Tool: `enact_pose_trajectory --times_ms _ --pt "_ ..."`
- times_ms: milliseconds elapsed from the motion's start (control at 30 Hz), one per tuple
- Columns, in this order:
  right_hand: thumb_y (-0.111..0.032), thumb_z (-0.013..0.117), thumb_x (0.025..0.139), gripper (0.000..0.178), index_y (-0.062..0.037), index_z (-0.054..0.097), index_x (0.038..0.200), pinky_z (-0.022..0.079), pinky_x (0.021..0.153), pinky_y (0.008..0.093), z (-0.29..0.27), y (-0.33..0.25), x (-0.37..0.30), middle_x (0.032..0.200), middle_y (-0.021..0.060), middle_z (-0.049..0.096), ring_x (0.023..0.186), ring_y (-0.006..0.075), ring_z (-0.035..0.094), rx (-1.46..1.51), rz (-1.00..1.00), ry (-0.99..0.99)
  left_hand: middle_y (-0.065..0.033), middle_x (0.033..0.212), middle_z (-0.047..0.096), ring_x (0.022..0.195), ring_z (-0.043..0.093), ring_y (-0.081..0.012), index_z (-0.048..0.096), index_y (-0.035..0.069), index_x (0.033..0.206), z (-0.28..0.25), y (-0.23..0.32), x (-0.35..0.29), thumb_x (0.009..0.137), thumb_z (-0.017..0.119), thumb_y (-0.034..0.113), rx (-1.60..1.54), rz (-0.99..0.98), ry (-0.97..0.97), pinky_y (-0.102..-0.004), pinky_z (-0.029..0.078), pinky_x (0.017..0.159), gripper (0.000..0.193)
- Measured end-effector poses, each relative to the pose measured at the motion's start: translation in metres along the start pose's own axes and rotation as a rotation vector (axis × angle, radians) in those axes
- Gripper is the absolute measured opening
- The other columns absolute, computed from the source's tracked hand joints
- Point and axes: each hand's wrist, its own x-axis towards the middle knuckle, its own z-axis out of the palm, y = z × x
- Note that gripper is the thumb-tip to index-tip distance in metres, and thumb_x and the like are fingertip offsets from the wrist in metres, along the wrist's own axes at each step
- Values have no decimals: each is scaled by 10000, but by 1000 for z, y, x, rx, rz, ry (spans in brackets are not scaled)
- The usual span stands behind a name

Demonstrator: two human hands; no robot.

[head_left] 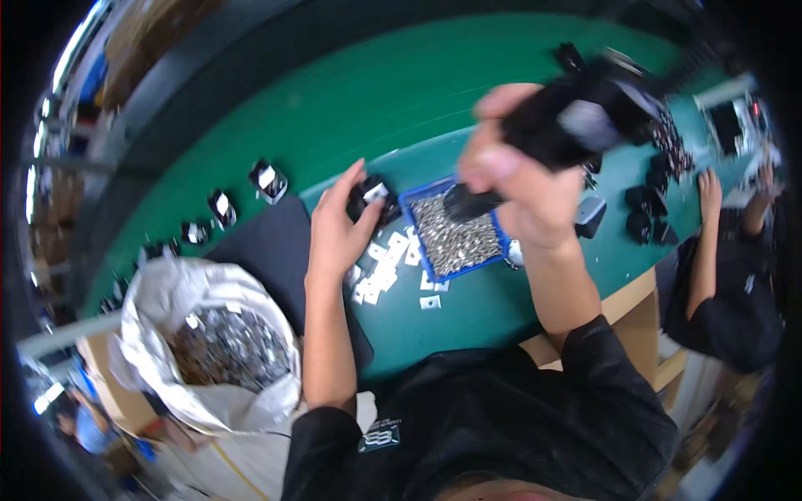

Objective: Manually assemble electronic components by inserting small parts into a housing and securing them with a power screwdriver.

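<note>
My right hand (530, 179) is raised over the tray, wrapped round a black cordless screwdriver (564, 121) smeared by motion. Below it lies a blue tray (474, 269) full of small metal screws (455, 238). My left hand (336, 230) rests on the table just left of the tray. Its thumb and fingers close round a small black plastic part (376, 194) that has a pale plate on its upper side. Small white square plates (384, 271) lie scattered between that hand and the tray.
A white sack (146, 313) of small shiny pieces stands at left, beside a dark mat (280, 242). Several black parts (267, 181) sit along the green belt (359, 108) beyond. More black parts (643, 204) lie at right, near another person's arm (708, 242).
</note>
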Motion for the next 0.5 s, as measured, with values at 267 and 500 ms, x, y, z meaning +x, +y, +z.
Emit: enact_pose_trajectory --times_ms 267,500 --pt "-123 603 787 393 -30 472 1145 461 615 343 34 35 -4 716 63 512 595 148 488 323 -114 49 -181 1418 390 1317 364 -344 295 88 1451 -13 -15 -23 616 794 129 -138 146 -121 -418 284 1094 974" --pt "-99 617 779 400 -72 450 1142 462 651 359 52 62 -3 729 57 509 630 172 513 198 -154 17 -133 1261 516 1199 462 -318 440 102 1352 2 -13 -21 594 806 106 -77 147 25 -415 357 1000 842"
